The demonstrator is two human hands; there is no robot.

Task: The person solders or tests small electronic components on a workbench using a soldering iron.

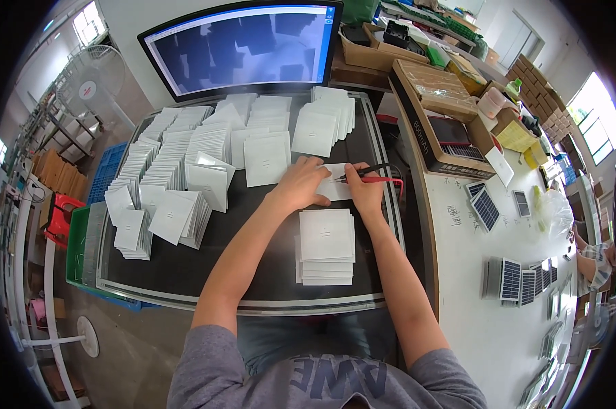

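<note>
A white square panel (338, 191) lies flat on the dark table between my hands. My left hand (298, 184) grips its left side, with the fingers toward the far edge and the thumb at the near edge. My right hand (365, 191) is closed around a pair of test probes, one black (371, 168) and one red (383, 180). Their tips point left at the middle of the panel; whether they touch it is too small to tell. Just nearer to me stands a neat stack of white square panels (326, 232) with small paired marks on top.
Many leaning stacks of white panels (206, 143) fill the table's left and far side. A wide monitor (243, 51) stands behind them. At right, a white table (472, 273) carries an open carton (451, 129) and small solar panels (486, 209). A green bin (78, 242) sits at left.
</note>
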